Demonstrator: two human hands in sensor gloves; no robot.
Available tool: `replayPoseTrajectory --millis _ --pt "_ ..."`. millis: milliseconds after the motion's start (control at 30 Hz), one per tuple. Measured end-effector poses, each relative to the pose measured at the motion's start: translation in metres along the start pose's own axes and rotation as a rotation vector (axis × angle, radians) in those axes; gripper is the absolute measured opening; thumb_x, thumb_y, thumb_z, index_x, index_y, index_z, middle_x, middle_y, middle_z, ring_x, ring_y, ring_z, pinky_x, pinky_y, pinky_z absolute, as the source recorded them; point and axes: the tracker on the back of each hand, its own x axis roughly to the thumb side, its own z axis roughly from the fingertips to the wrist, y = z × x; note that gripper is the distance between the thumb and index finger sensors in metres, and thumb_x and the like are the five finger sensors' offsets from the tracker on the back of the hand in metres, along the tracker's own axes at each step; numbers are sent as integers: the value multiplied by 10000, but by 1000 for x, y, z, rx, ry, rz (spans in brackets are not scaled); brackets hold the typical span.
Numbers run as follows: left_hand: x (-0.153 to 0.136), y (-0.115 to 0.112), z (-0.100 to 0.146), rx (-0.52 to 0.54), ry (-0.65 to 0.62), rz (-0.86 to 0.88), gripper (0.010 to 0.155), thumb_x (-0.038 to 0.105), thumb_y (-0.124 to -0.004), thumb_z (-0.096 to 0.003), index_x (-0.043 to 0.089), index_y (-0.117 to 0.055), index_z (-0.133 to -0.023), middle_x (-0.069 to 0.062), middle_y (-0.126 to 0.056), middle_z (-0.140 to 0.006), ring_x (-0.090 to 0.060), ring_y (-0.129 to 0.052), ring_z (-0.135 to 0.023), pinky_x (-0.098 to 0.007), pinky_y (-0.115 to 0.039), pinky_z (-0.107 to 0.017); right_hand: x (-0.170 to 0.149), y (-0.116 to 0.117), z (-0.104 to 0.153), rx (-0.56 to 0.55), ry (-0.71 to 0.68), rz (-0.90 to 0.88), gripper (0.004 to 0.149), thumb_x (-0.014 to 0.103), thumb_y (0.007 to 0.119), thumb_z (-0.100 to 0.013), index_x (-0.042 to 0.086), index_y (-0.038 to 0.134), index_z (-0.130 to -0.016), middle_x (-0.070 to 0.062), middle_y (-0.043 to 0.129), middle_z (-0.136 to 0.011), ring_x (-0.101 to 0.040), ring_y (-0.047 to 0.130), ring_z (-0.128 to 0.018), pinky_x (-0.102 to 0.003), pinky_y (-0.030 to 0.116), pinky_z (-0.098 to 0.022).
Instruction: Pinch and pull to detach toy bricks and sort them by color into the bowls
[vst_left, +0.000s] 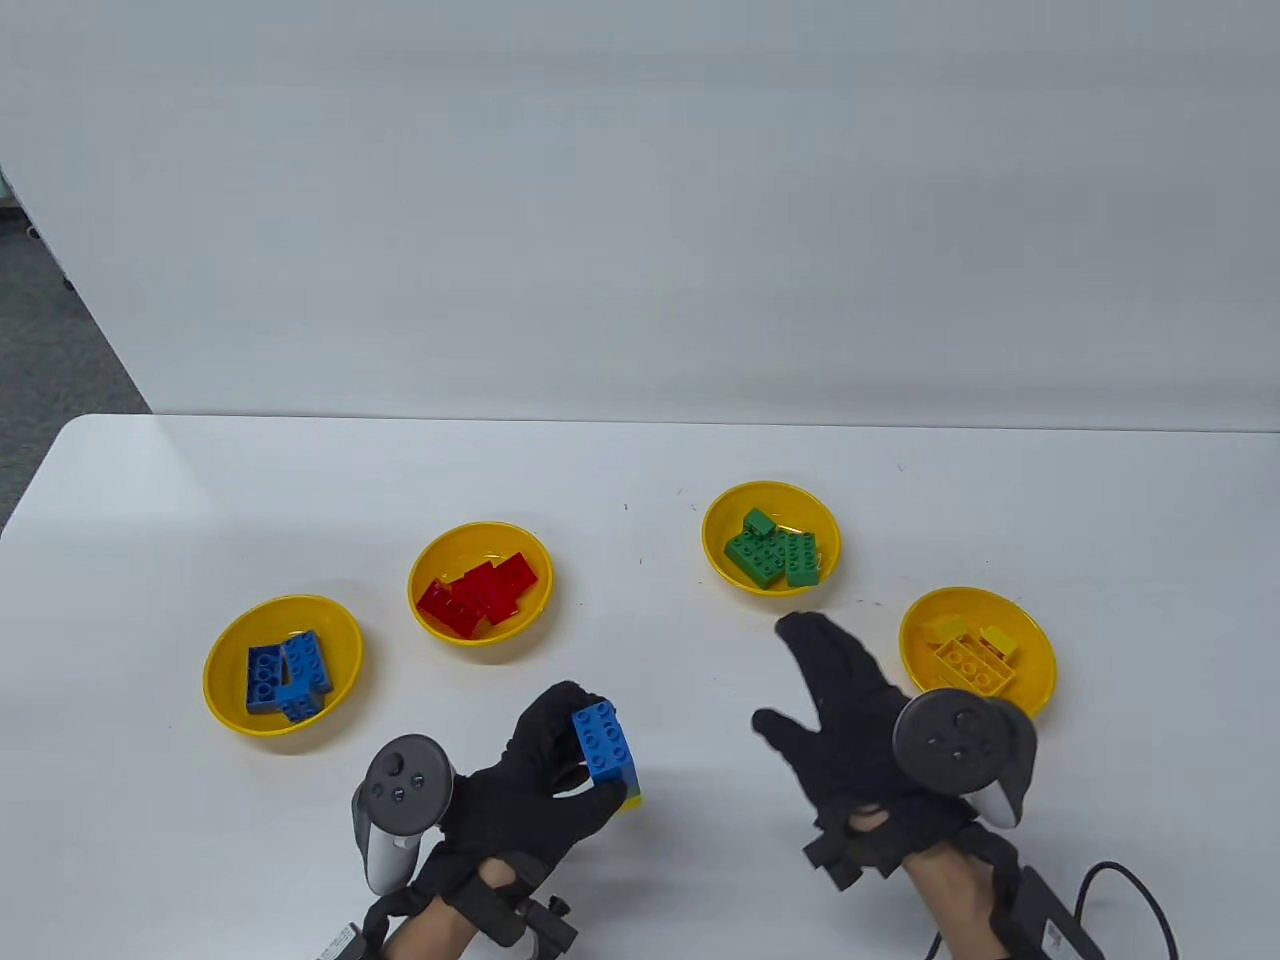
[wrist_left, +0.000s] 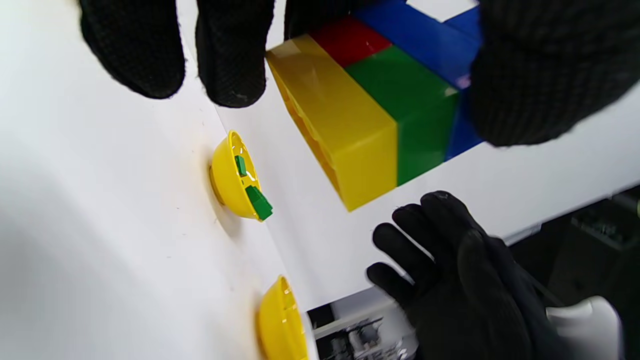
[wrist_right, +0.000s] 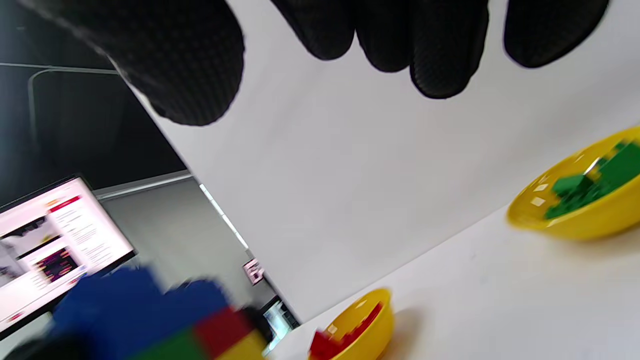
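Across the table (vst_left: 640, 470) I keep four bowls in a row, one colour each, within reach. Near me, my left hand (vst_left: 540, 770) pinches the brick stack (vst_left: 605, 748) so it stays steady; my right hand (vst_left: 850, 730), fingers spread and empty, hovers beside it to pull.

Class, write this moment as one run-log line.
left hand: holds brick stack | right hand: open, empty, above table | stack: blue, red, green, yellow, undetached | four bowls: sorted bricks inside
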Motion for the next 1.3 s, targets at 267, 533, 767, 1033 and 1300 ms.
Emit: replayPoseTrajectory --millis 267,533,767,1033,1300 --pt "-3 -14 2 -25 52 140 967 700 -851 -417 292 -290 -1090 -73 -565 -1187 -421 -730 -1065 -695 -728 -620 38 78 16 39 -118 213 951 501 870 -366 1 418 -1037 -302 454 -1053 -590 722 -842 -769 646 -510" --pt "-2 -32 -2 -143 76 152 962 692 -826 -429 252 -272 -1082 -108 -529 -1183 -424 -665 -1087 -707 -664 -653 43 82 21 -131 -173 230 788 458 881 -372 -10 622 -950 -303 682 -933 -553 887 -702 -710 752 -445" --pt "21 -11 -1 -140 -84 -146 934 629 -876 -438 274 -346 -1120 -241 -346 -1201 -610 -509 -1076 -755 -550 -691 41 70 22 -143 -168 248 677 397 909 -351 -11 782 -876 -289 854 -836 -533 978 -629 -683 810 -408" --pt "64 -3 12 -149 -421 -587 685 366 -1034 -408 311 -737 -1023 -25 -684 -1134 -369 -784 -997 -645 -666 -681 46 75 32 -51 -257 309 669 416 938 -322 -12 858 -830 -276 934 -778 -497 1042 -562 -651 858 -369" --pt "62 1 7 -176 -486 -475 650 405 -1159 -290 218 -936 -871 -108 -986 -849 -325 -1069 -675 -557 -831 -585 43 72 34 14 -320 225 657 398 969 -286 -30 913 -781 -286 989 -714 -480 1092 -500 -629 912 -323"
